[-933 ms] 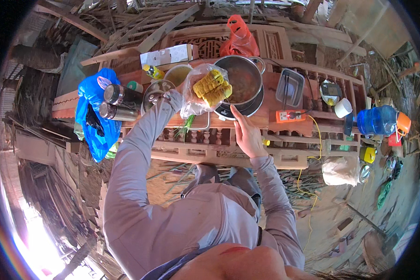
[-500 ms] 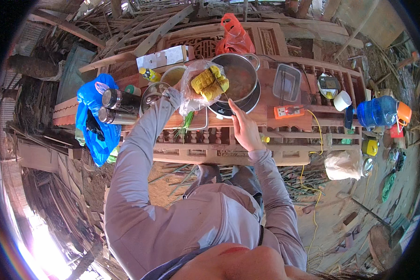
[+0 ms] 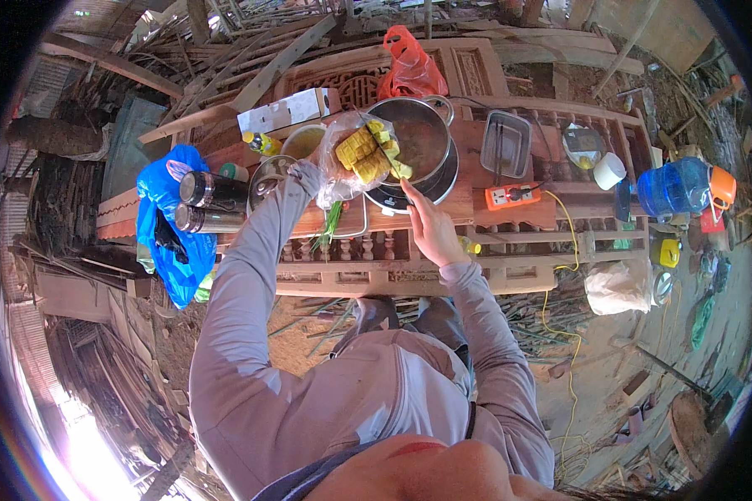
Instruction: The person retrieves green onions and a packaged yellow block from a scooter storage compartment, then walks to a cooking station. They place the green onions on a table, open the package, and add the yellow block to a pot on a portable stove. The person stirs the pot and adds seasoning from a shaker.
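In the head view, the left hand (image 3: 316, 156) is nearly all hidden beneath a clear bag (image 3: 328, 167), with only a blurred patch of it showing past the cuff; how its fingers stand cannot be told. The yellow block (image 3: 361, 154) sits in the mouth of that bag, above the tabletop (image 3: 468, 190) and against the left side of the pot (image 3: 439, 138) as seen from above. The bag's creases and glare blur the block's lower edge.

The right hand (image 3: 434, 234) is beside the block's near corner, forefinger stretched forward, the other fingers partly out of sight beneath the palm. A thin dark line crosses the block toward that fingertip, perhaps a blade; whether the fingers pinch it cannot be made out. A yellow piece (image 3: 401, 169) juts over the pot's rim.

The block covers part of the pot, whose contents are murky. The pot hides much of the cooker (image 3: 393, 202) below. The left forearm overlaps the round lid (image 3: 267, 179), and the greens (image 3: 332, 221) hang partly over the tabletop's near edge.
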{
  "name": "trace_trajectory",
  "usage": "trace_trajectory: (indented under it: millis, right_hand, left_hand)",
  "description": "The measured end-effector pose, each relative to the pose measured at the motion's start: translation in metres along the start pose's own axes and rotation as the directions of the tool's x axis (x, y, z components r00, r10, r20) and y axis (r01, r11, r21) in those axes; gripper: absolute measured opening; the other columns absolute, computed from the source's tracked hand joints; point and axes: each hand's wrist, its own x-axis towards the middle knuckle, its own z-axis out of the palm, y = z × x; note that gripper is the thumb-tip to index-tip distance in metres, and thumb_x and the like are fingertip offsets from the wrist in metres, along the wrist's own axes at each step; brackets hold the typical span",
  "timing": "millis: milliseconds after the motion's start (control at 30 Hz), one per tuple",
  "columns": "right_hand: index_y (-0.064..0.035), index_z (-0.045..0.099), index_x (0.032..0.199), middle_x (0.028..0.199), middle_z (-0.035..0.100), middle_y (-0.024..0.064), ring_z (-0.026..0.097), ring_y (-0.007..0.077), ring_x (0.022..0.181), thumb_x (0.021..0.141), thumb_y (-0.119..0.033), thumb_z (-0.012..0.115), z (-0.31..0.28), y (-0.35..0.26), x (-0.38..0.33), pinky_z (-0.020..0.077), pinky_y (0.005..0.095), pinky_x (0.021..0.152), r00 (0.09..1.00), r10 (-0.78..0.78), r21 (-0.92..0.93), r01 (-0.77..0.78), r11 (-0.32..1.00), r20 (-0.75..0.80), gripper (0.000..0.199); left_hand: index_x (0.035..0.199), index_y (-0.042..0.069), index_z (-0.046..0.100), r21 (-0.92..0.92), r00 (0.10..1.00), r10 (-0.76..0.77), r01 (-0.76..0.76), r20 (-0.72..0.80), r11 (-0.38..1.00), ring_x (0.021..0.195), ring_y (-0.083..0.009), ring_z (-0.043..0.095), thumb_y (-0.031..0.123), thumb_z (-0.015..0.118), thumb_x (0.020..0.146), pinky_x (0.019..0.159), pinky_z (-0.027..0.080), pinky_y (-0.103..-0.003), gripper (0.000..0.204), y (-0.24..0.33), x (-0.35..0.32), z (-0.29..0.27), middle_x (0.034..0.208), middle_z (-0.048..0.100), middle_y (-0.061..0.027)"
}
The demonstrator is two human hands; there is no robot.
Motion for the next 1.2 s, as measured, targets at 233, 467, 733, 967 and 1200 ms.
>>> trace_trajectory:
  millis: [233,467,733,967,1200]
  right_hand:
    - [-0.0208,0.035,0.146,0.107,0.064,0.0178,0.063,0.0387,0.081,0.094,-0.008,0.050,0.005,0.002,0.002,0.0520,0.0466,0.064,1.000,0.001,0.007,0.000,1.000,-0.026,0.056]
    - [-0.0186,0.035,0.146,0.108,0.065,0.0208,0.064,0.0399,0.086,0.093,-0.006,0.051,0.019,0.004,0.019,0.0527,0.0464,0.066,0.991,-0.019,0.023,0.022,0.999,-0.129,0.057]
    - [-0.0191,0.036,0.145,0.102,0.064,0.0207,0.063,0.0411,0.080,0.095,-0.008,0.048,0.022,-0.002,-0.006,0.0509,0.0486,0.065,0.993,0.100,0.025,-0.098,0.995,-0.069,0.053]
    - [-0.0228,0.035,0.146,0.095,0.062,0.0182,0.063,0.0389,0.076,0.094,-0.008,0.050,0.030,0.009,-0.004,0.0511,0.0485,0.063,0.990,0.107,-0.051,-0.112,0.992,-0.089,0.057]
    - [-0.0226,0.035,0.146,0.095,0.062,0.0178,0.063,0.0387,0.073,0.093,-0.008,0.052,0.027,-0.003,-0.003,0.0513,0.0475,0.062,0.970,0.232,-0.219,-0.242,0.945,-0.071,0.058]
  left_hand:
    - [0.117,0.001,0.057,0.182,0.983,0.123,-0.098,-0.137,0.979,0.100,-0.0334,0.065,0.025,0.056,0.092,0.090,0.054,-0.050,0.035,0.016,-0.002,0.012,0.110,0.063,-0.0181]
    - [0.117,-0.001,0.058,-0.032,0.995,0.036,-0.039,-0.091,0.999,0.100,-0.0358,0.064,0.030,0.053,0.094,0.090,0.054,-0.051,0.039,0.014,0.019,-0.016,0.109,0.063,-0.0198]
    - [0.105,0.000,0.061,0.121,0.996,0.055,-0.046,-0.072,0.992,0.092,-0.0342,0.065,0.033,0.057,0.092,0.086,0.055,-0.048,0.035,0.015,0.016,0.003,0.100,0.065,-0.0163]
    - [0.105,0.001,0.061,0.035,0.995,-0.032,0.035,-0.093,0.999,0.092,-0.0343,0.065,0.030,0.057,0.091,0.085,0.055,-0.050,0.032,0.017,0.015,-0.004,0.100,0.065,-0.0166]
    - [0.106,0.001,0.060,0.162,0.974,0.042,-0.006,-0.221,0.987,0.092,-0.0346,0.066,0.026,0.057,0.090,0.084,0.055,-0.052,0.030,0.020,0.015,-0.008,0.099,0.065,-0.0172]
